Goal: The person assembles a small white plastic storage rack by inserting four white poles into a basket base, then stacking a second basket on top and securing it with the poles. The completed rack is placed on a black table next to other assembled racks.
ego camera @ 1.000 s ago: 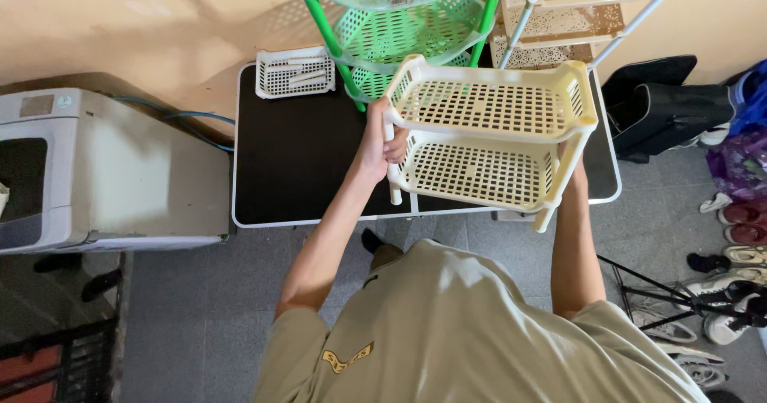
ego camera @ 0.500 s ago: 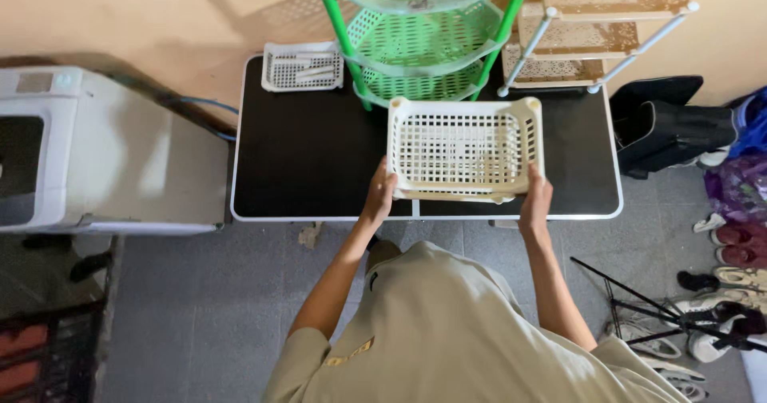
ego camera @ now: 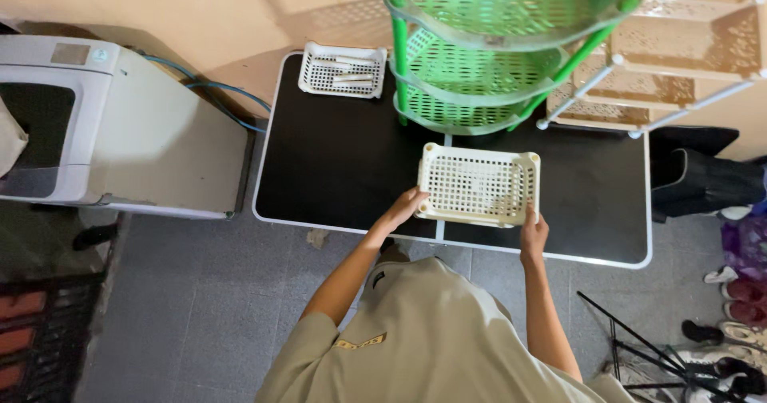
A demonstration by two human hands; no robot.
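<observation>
A cream two-tier plastic rack (ego camera: 478, 183) with perforated shelves stands upright on the black folding table (ego camera: 343, 163), near its front edge. My left hand (ego camera: 399, 210) holds the rack's near left corner. My right hand (ego camera: 534, 232) grips its near right corner. Only the top shelf shows from above; the lower tier and the legs are hidden beneath it.
Behind the cream rack stand a green round tiered rack (ego camera: 495, 59) and a beige tiered rack (ego camera: 671, 67). A small white basket (ego camera: 342, 69) with loose white pegs sits at the table's back left. A grey-white machine (ego camera: 96, 123) stands left; a black bag (ego camera: 703, 179), shoes (ego camera: 743, 291) and a tripod (ego camera: 663, 347) lie right.
The cream rack has gone from tilted in the air to upright on the table. My hands slid down to its near corners, and the view shifted.
</observation>
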